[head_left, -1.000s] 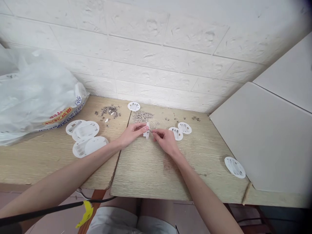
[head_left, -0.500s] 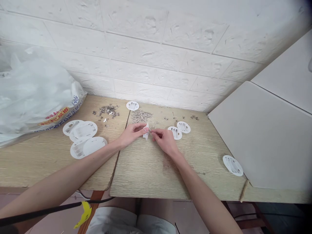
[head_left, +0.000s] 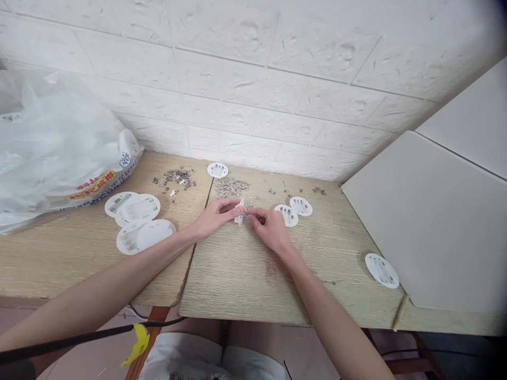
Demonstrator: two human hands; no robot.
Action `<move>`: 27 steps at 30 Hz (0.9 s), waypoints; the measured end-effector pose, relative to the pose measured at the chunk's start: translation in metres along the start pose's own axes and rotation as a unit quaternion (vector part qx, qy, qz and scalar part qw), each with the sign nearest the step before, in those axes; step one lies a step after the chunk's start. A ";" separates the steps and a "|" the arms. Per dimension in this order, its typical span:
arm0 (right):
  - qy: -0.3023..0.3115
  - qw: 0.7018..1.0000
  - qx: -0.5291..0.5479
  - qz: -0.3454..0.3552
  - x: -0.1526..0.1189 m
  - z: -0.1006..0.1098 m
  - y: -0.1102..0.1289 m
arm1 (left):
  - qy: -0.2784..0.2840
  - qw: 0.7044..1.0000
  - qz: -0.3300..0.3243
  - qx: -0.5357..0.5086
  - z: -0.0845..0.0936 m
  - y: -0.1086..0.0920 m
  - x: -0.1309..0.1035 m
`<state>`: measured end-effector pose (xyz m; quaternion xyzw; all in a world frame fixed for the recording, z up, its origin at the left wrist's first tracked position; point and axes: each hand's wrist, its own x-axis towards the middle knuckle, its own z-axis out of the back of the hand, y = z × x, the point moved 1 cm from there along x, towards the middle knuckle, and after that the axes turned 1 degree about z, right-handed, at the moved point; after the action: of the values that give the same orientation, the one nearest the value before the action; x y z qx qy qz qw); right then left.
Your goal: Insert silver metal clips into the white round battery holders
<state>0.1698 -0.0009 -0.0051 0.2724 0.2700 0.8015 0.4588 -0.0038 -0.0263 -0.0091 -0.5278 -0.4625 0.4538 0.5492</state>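
Two pinches held | left hand [head_left: 211,219]: white disc [head_left: 241,219] | right hand [head_left: 273,229], three o'clock: metal bit [head_left: 246,211] (tiny) | I feared slack-fingered drops

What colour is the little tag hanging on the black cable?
The tag is bright yellow, seen best in the head view.

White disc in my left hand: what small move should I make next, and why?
I'd hold the left hand steady and ease the right hand slightly toward the disc; the disc is edge-on, and the right fingertips, apparently pinching a small metal piece, are beside its face.
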 end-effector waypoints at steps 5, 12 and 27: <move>0.010 1.000 -0.003 0.010 0.000 0.001 0.000 | -0.003 1.000 0.008 0.001 -0.001 -0.002 -0.001; 0.019 1.000 -0.013 0.015 0.000 0.003 0.002 | 0.003 1.000 0.002 -0.009 -0.001 -0.001 0.000; 0.009 0.995 -0.064 0.078 -0.003 0.001 0.004 | -0.006 1.000 0.010 0.018 -0.004 -0.004 -0.003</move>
<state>0.1691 -0.0047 -0.0024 0.2549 0.2001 0.8530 0.4090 -0.0005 -0.0304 -0.0050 -0.5200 -0.4519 0.4708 0.5511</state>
